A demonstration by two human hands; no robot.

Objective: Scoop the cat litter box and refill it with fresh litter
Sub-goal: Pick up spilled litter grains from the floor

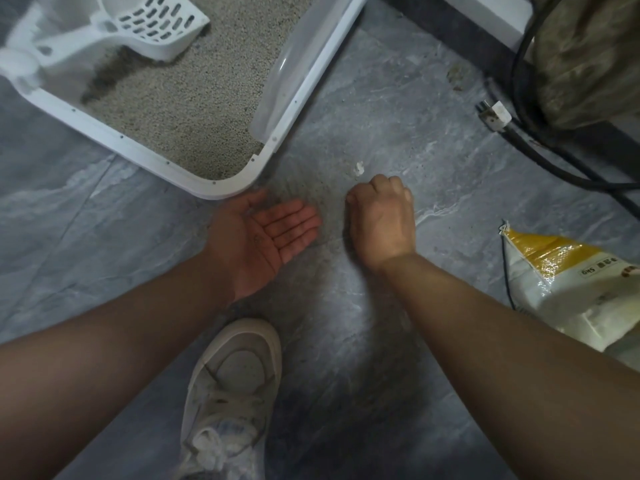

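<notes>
**Head view: two hands at spilled litter beside the box**

One white litter box point(221, 188) sits on the grey floor point(363, 109), holding a bed of grey litter point(180, 109) and one slotted white scoop point(152, 26) resting at its far end. One yellow-and-white bag point(568, 285) lies at the right. A thin scatter of spilled grains point(329, 199) lies between both hands. Left hand point(263, 233) lies palm up, fingers straight. Right hand point(381, 216) is curled, knuckles up; what it grips, I cannot tell. One white shoe point(232, 386) stands below.
</notes>
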